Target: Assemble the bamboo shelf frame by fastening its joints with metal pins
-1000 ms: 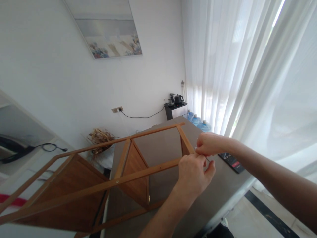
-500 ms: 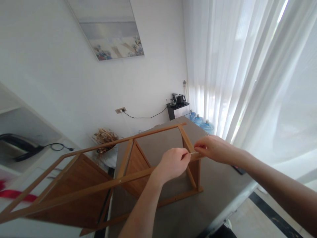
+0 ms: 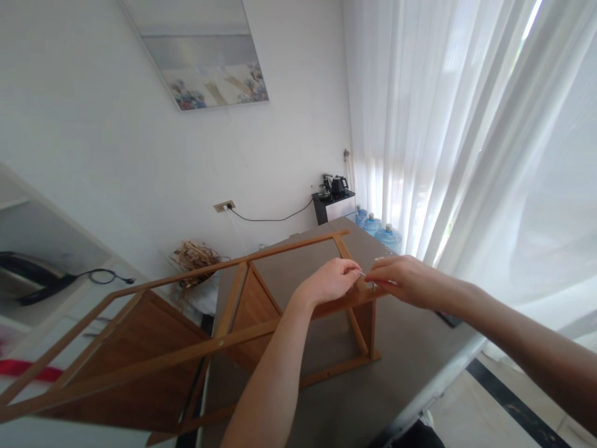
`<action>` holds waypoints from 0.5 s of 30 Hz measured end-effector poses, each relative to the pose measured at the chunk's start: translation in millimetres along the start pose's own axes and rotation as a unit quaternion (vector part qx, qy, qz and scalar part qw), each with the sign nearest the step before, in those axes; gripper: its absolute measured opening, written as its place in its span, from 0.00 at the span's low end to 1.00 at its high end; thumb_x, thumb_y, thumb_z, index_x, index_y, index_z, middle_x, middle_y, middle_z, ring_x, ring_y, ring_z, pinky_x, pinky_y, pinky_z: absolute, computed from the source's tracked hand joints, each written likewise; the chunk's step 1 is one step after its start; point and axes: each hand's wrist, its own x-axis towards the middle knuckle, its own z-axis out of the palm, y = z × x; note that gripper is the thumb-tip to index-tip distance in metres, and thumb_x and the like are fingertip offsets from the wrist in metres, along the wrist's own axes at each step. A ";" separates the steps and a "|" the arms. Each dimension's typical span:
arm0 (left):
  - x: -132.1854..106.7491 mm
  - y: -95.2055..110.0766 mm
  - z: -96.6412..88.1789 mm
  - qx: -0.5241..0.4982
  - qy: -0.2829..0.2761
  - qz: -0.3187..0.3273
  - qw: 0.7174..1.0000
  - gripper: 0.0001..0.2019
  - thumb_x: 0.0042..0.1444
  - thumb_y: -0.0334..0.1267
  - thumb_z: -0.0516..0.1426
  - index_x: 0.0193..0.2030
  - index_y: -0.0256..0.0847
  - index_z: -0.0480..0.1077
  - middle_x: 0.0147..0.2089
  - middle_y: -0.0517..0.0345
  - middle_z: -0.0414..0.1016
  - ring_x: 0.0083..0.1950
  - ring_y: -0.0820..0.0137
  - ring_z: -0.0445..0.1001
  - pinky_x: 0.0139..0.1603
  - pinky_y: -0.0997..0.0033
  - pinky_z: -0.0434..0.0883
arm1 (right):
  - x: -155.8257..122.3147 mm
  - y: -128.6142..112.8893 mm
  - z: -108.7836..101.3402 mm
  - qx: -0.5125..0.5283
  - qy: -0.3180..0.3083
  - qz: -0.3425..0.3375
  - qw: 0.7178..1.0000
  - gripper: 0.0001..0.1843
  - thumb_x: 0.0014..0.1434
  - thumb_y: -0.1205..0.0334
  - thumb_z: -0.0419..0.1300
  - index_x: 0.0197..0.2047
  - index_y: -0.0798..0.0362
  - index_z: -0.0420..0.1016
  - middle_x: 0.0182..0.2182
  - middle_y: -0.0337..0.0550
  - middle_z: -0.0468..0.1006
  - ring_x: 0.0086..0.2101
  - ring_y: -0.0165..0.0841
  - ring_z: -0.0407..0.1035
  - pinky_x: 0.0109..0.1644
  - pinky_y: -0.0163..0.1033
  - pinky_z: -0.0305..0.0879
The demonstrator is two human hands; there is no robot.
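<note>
A wooden shelf frame [image 3: 252, 333] lies on its side across the grey tabletop [image 3: 401, 367], with slanted brown shelf panels between its rails. Above the corner at its right end, my left hand [image 3: 331, 280] is closed in a pinch on a thin, pale metal rod [image 3: 362, 273]. Close against it, my right hand [image 3: 401, 278] has its fingers pressed together at the same corner. Beneath the right fingertips a small shiny metal piece [image 3: 373, 286] shows at the rail. Whatever the right fingers grip is too small to make out.
A dark flat object [image 3: 448, 320] lies by the table's right edge. Beyond the table stand large blue water bottles [image 3: 387, 238] and a small cabinet [image 3: 336, 205] with kettles. Dried plants [image 3: 196, 258] stand behind the shelf. White curtains [image 3: 420, 124] hang at right.
My left hand has lifted slightly off the rail, and the thin rod now shows between my hands. My right hand's fingers have shifted slightly over the corner. The shelf frame stays in place.
</note>
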 end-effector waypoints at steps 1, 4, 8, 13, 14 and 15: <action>1.3 0.1 0.5 0.000 -0.003 0.003 1.000 0.17 0.57 0.46 0.48 0.41 0.40 0.74 0.32 0.58 0.73 0.32 0.71 0.70 0.30 0.75 0.63 | 0.9 -0.1 -0.7 -0.005 -0.007 -0.014 1.000 0.14 0.60 0.67 0.50 0.40 0.52 0.77 0.33 0.44 0.76 0.33 0.32 0.69 0.37 0.34 0.59; 2.8 1.4 2.0 -0.005 0.004 0.013 1.000 0.17 0.58 0.44 0.48 0.43 0.40 0.74 0.32 0.58 0.74 0.33 0.70 0.71 0.32 0.75 0.65 | 4.7 -0.6 -2.9 -0.034 -0.037 -0.051 0.997 0.13 0.60 0.69 0.50 0.36 0.54 0.76 0.32 0.44 0.75 0.32 0.31 0.67 0.36 0.34 0.58; -0.8 2.5 5.5 0.004 0.066 0.011 0.998 0.17 0.58 0.43 0.50 0.49 0.39 0.72 0.31 0.56 0.74 0.34 0.68 0.71 0.35 0.73 0.66 | 10.4 -1.1 -8.0 -0.112 -0.076 -0.061 0.989 0.12 0.58 0.71 0.52 0.28 0.56 0.73 0.26 0.42 0.71 0.28 0.29 0.64 0.33 0.35 0.54; -16.1 2.1 14.0 0.038 0.141 0.014 0.989 0.17 0.59 0.43 0.49 0.50 0.42 0.71 0.31 0.57 0.75 0.33 0.69 0.71 0.34 0.72 0.65 | 17.5 -7.4 -14.6 -0.187 -0.115 -0.038 0.975 0.11 0.55 0.72 0.54 0.22 0.56 0.72 0.28 0.44 0.72 0.30 0.30 0.64 0.28 0.34 0.48; -20.9 3.0 15.9 0.042 0.149 0.017 0.988 0.16 0.59 0.43 0.49 0.48 0.43 0.72 0.31 0.58 0.74 0.31 0.69 0.70 0.34 0.72 0.64 | 19.6 -10.2 -15.7 -0.193 -0.129 -0.025 0.972 0.11 0.54 0.72 0.54 0.22 0.56 0.72 0.28 0.44 0.72 0.29 0.30 0.64 0.28 0.34 0.48; -26.1 4.6 17.7 0.045 0.157 0.020 0.986 0.15 0.60 0.42 0.48 0.46 0.43 0.72 0.30 0.59 0.74 0.31 0.70 0.69 0.33 0.73 0.63 | 22.0 -13.1 -16.7 -0.196 -0.142 -0.008 0.970 0.11 0.54 0.72 0.54 0.22 0.56 0.72 0.28 0.44 0.73 0.28 0.29 0.64 0.28 0.34 0.48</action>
